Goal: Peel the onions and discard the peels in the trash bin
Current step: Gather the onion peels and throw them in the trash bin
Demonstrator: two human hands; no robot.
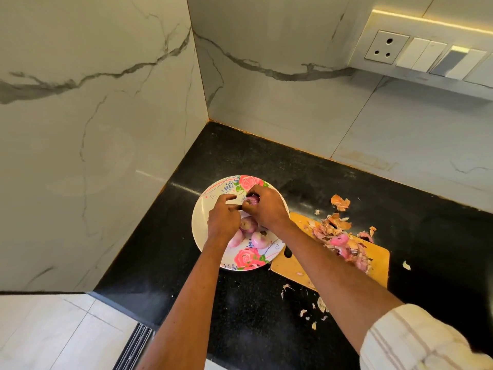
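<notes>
over the far half of the flowered plate [213,194], both hands meet around one small onion [252,201], held just above the plate's far rim. the right hand [266,206] curls over it from the right, fingers wrapped round the bulb so that only its purple, stubbly end shows, pointing left toward the other hand. the left hand [224,216] comes in from the near left, thumb and forefinger brought together right at that exposed end, apparently pinching a bit of skin there, though the pinch itself is too small to be sure of. so the onion's long axis runs roughly left to right between the two hands, and the left hand is the one placed to strip skin away along it while the right holds the bulb firm. beneath the wrists three other onions [260,239] lie on the near part of the plate, pale and seemingly peeled already. to the right, a heap of peels [338,236] sits on the wooden cutting board [293,265], which touches or slightly underlaps the plate's right edge, and stray flakes lie scattered on the black counter [253,316]. no trash bin is in view, so discarding looks like a later step.
</notes>
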